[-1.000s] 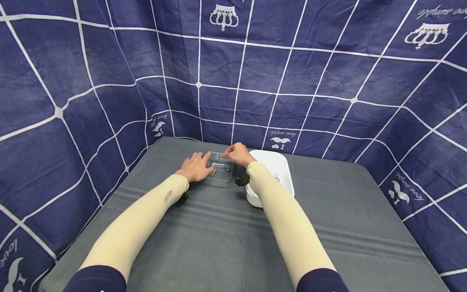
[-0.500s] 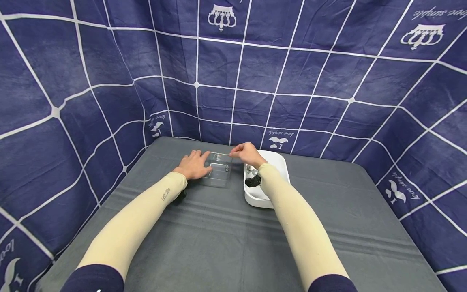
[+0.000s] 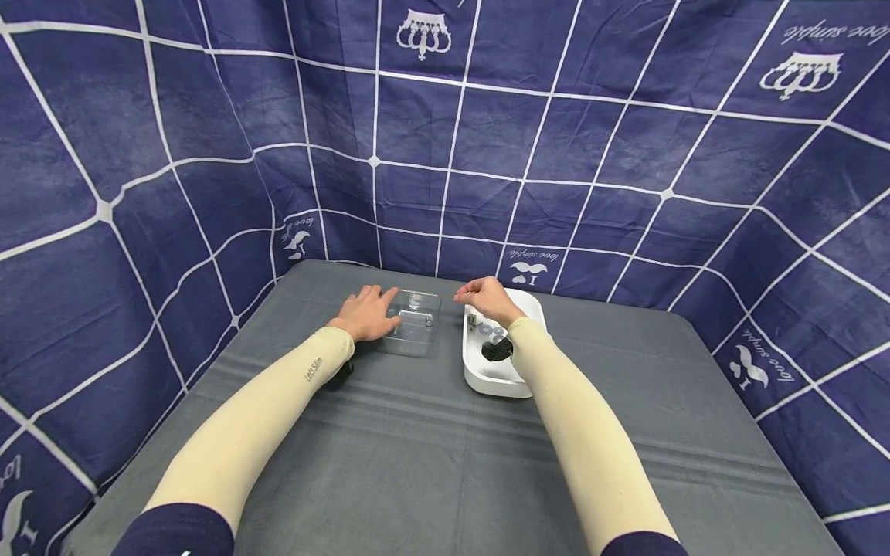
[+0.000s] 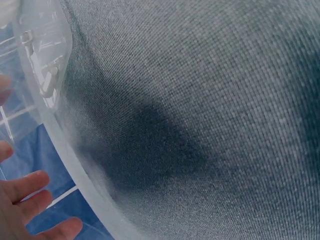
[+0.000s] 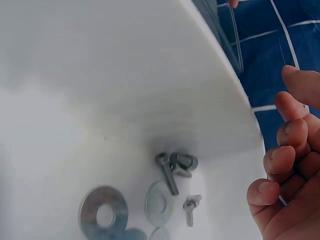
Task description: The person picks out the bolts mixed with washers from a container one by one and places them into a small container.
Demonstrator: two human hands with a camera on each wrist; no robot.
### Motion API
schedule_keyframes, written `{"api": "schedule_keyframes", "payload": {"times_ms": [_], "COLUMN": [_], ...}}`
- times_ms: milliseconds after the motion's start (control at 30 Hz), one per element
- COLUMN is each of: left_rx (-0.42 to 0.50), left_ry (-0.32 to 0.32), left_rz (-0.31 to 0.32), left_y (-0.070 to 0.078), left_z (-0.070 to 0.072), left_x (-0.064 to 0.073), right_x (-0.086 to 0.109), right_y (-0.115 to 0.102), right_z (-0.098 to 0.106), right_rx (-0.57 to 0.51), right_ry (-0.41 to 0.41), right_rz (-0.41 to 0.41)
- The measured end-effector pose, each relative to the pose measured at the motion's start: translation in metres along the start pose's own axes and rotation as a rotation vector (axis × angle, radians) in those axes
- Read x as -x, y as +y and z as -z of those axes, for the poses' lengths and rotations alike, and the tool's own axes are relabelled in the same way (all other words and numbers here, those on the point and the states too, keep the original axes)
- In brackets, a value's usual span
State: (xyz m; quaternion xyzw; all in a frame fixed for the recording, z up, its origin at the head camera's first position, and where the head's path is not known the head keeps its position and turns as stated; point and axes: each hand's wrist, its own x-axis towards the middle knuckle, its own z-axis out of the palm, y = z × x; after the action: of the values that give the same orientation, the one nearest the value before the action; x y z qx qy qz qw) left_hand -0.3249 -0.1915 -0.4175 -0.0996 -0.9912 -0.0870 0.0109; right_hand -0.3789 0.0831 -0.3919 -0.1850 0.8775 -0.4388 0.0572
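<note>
While spreading empty left hand (image 3: 367, 315) at clear box (image 3: 413, 345), hovering with loosely curled, empty right hand (image 3: 490, 299) over white tray (image 3: 499, 385).

White tray (image 5: 100, 75), metal bolts (image 5: 169, 176) and flat washers (image 5: 89, 215) inside, right hand (image 5: 304, 187) loosely curled near it, blue gridded cloth (image 5: 265, 50) beyond

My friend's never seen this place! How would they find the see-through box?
Find the grey table in front of the blue cloth with white lines. Near its far side, look just right of the person's left hand: the clear box is there. Unlike the solid white tray to its right, you can see through its walls.
</note>
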Motion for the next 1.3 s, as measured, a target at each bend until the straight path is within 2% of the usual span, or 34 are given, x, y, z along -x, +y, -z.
{"api": "schedule_keyframes", "payload": {"times_ms": [200, 467, 667, 800, 1133, 1300], "left_rx": [-0.011, -0.009, -0.013, 0.009, 0.053, 0.055], "left_ry": [-0.006, 0.004, 0.034, 0.056, 0.083, 0.089], "left_rz": [-0.003, -0.008, -0.027, -0.044, -0.111, -0.119], "left_y": [0.000, 0.000, 0.002, 0.011, 0.048, 0.059], "left_z": [0.002, 0.002, 0.001, 0.003, 0.002, 0.000], "left_x": [0.000, 0.000, -0.004, -0.006, -0.016, -0.017], "right_x": [0.005, 0.007, 0.010, 0.013, 0.021, 0.023], "right_y": [0.007, 0.024, 0.035, 0.040, 0.048, 0.048], "right_z": [0.008, 0.018, 0.022, 0.024, 0.029, 0.025], "right_rx": [-0.049, -0.020, -0.017, -0.014, 0.033, 0.036], "right_ry": [-0.006, 0.036, 0.063, 0.077, 0.150, 0.176], "right_rz": [-0.034, -0.028, -0.041, -0.066, -0.139, -0.172]}}
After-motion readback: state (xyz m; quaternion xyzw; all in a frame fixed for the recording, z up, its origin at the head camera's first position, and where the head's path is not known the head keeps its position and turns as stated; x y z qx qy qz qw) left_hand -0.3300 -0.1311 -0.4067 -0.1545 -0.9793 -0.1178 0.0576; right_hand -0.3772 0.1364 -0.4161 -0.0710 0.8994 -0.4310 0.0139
